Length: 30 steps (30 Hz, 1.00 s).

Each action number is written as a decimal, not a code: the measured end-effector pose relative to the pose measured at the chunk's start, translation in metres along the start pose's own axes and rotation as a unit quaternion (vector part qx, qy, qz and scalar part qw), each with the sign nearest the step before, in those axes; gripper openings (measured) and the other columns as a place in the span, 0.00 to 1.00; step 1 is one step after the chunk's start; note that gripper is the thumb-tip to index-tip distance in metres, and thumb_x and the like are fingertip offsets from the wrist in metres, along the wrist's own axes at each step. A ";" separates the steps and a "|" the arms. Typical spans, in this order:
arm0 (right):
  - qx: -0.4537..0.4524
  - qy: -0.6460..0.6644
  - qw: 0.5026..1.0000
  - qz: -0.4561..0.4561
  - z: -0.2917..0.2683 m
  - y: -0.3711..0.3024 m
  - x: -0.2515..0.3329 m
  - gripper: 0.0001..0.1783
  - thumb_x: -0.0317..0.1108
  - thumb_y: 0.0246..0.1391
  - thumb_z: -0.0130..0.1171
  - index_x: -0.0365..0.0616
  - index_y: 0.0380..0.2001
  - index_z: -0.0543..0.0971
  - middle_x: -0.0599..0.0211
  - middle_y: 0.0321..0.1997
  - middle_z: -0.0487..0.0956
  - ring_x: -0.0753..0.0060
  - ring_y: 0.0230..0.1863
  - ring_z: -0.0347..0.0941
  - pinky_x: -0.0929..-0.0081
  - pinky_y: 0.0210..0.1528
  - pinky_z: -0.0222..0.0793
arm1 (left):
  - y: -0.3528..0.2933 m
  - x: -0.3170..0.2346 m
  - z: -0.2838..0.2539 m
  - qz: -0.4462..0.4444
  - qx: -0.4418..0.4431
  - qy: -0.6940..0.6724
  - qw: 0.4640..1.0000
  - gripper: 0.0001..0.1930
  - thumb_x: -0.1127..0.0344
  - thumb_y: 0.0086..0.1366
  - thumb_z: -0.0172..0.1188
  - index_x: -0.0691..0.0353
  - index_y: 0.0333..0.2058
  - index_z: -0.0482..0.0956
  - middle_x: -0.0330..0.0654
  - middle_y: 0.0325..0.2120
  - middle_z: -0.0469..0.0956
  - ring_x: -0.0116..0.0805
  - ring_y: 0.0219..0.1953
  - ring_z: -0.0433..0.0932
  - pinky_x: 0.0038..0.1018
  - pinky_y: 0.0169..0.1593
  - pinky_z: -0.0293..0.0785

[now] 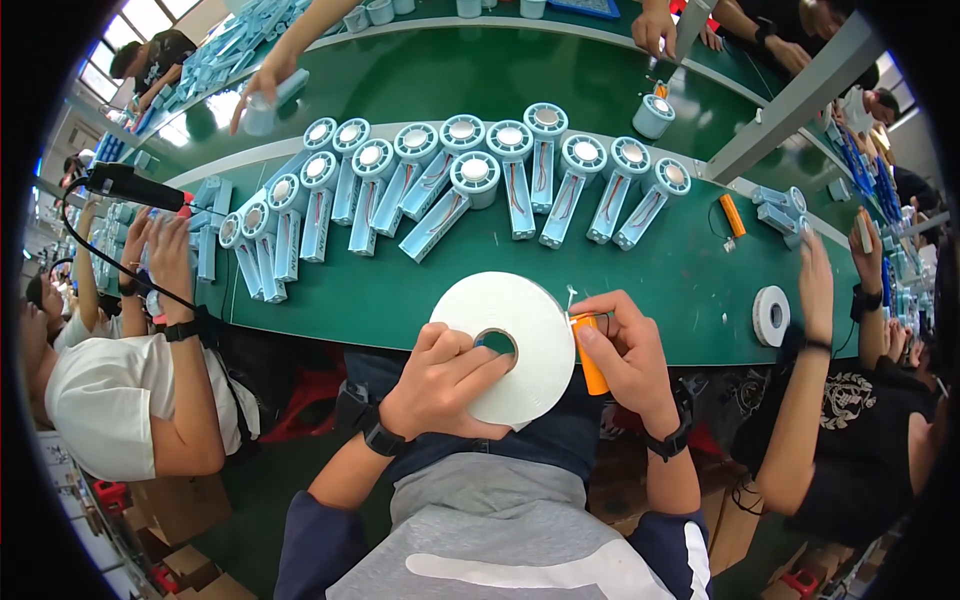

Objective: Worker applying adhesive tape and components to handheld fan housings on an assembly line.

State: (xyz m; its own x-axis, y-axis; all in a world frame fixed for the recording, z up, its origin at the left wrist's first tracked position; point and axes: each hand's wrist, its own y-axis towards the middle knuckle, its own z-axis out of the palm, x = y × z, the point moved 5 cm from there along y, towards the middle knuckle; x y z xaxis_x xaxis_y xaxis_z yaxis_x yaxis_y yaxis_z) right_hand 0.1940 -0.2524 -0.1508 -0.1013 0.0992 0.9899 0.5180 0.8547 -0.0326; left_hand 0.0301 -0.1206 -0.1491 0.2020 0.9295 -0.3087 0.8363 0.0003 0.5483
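Observation:
In front of my body, my left hand (437, 388) grips a wide roll of white tape (535, 345), with fingers reaching into its core hole. My right hand (632, 362) pinches an orange cylindrical battery (591, 362) at the roll's right edge. A small white connector on thin wire (571, 296) sticks up by the battery's top. Whether the battery touches the tape, I cannot tell. Beyond both hands, several light blue handheld fan bodies (474, 172) lie in a curved row on the green table (400, 290), red wires showing in their open handles.
Another orange battery (733, 215) and a second tape roll (770, 316) lie to the right. A co-worker's hand (815, 290) is beside that roll. At far left another person's hands (165, 245) are raised near a black tool (135, 187). A metal post (790, 100) slants at upper right.

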 end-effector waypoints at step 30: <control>-0.534 -0.017 0.839 -0.104 -0.173 -0.070 -0.015 0.16 0.42 0.68 0.54 0.40 0.48 0.75 0.72 0.40 0.76 0.85 0.36 0.72 0.87 0.32 0.66 | 0.113 -0.072 0.151 0.119 0.087 -0.218 0.965 0.28 0.54 0.46 0.74 0.64 0.44 0.78 0.46 0.51 0.73 0.44 0.48 0.73 0.37 0.48 0.70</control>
State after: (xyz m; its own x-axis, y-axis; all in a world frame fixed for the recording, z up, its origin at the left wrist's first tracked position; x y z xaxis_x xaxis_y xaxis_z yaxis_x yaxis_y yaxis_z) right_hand 0.3058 -0.4017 -0.1394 -0.2975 0.0340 0.9541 0.9502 -0.0862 0.2994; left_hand 0.1865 -0.2433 -0.1820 0.5632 0.6513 -0.5085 0.8046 -0.2922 0.5169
